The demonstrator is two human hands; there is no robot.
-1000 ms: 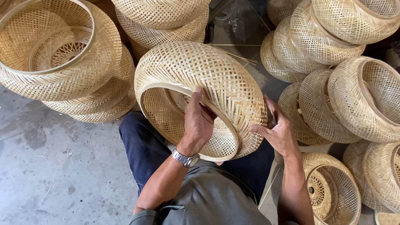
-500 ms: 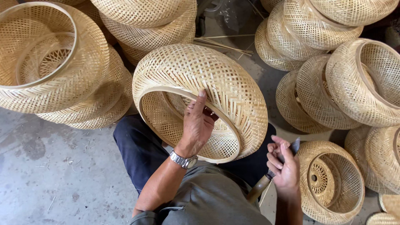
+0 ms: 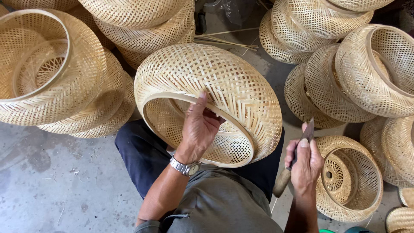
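A large round woven bamboo basket (image 3: 215, 82) rests on my lap, its open rim tilted toward me. My left hand (image 3: 199, 129), with a metal wristwatch, grips the basket's rim with the fingers hooked inside the opening. My right hand (image 3: 304, 162) is to the right of the basket, apart from it. It is closed on a knife (image 3: 297, 153) with a wooden handle, blade pointing up and away from me.
Similar woven baskets surround me: a stack at the left (image 3: 51, 73), more at the top (image 3: 142, 21), several piled at the right (image 3: 358, 73), one by my right knee (image 3: 349, 179). Loose bamboo strips (image 3: 224, 42) lie on the grey concrete floor (image 3: 56, 185).
My right hand left the basket's right side, dropped down and picked up the knife, now raised with its blade up. My left hand stayed on the rim.
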